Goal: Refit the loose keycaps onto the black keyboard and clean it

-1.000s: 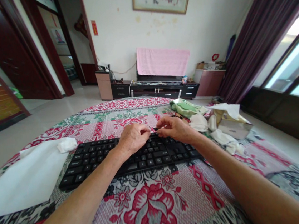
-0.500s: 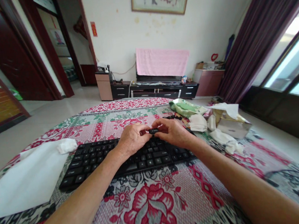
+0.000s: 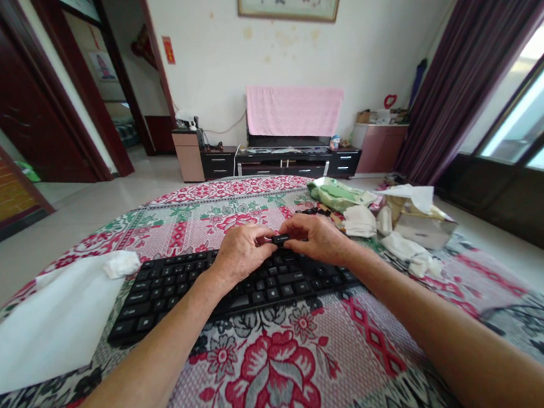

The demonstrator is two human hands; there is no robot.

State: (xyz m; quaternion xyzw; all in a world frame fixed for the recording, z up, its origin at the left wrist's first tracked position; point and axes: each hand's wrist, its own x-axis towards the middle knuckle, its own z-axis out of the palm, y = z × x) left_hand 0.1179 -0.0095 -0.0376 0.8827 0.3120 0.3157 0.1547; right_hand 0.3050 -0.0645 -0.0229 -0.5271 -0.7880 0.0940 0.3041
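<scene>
A small black oblong piece with pale lettering on it (image 3: 280,238), perhaps a keycap, is pinched between both my hands over the back part of a black keyboard (image 3: 152,296). My left hand (image 3: 242,253) has thumb and fingers closed on its left end. At its right end, the thumb and fingertips of my right hand (image 3: 316,241) are closed as well. The keyboard lies flat on the table, and my hands and forearms hide part of its keys.
A floral tablecloth (image 3: 272,381) covers the table. On the left lie a white sheet (image 3: 45,328) and a crumpled tissue (image 3: 121,263). At the right are a tissue box (image 3: 422,226), crumpled white cloth (image 3: 360,221) and a green plastic packet (image 3: 337,194).
My hands keep their grip on the black piece, with the right fingers shifted very slightly to the right. The camera view has moved a little; the keyboard stays in place.
</scene>
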